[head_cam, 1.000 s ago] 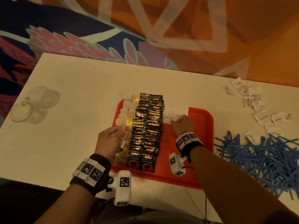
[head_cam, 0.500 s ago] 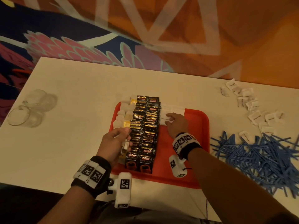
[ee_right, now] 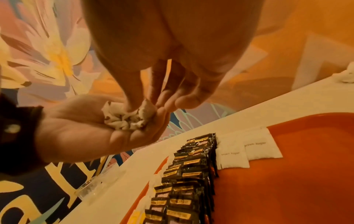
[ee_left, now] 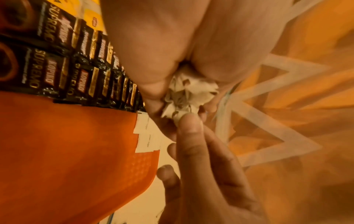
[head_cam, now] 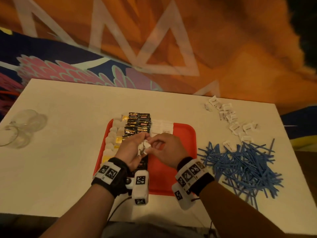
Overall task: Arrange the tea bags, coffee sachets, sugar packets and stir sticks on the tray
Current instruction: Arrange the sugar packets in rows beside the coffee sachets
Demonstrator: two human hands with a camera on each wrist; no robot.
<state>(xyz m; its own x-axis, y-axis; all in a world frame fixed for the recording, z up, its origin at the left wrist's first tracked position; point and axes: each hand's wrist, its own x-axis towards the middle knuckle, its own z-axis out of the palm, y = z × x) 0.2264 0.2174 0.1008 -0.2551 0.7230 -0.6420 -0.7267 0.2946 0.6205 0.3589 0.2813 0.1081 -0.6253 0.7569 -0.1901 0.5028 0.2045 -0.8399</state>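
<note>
A red tray holds tea bags in its left column. Two rows of black coffee sachets fill the middle, with white sugar packets at the far end beside them. My left hand, palm turned inward, cups a crumpled bunch of white sugar packets above the sachet rows. My right hand meets it and pinches one packet in the bunch with thumb and fingertips. Blue stir sticks lie heaped on the table to the right.
Loose white sugar packets are scattered at the table's far right, above the stick pile. Clear glasses stand at the left edge. The tray's right half is bare red. Patterned carpet lies beyond the table.
My right hand has left the sugar packets laid on the tray and come back to my left hand. The left hand has risen and turned, showing the bunch it holds.
</note>
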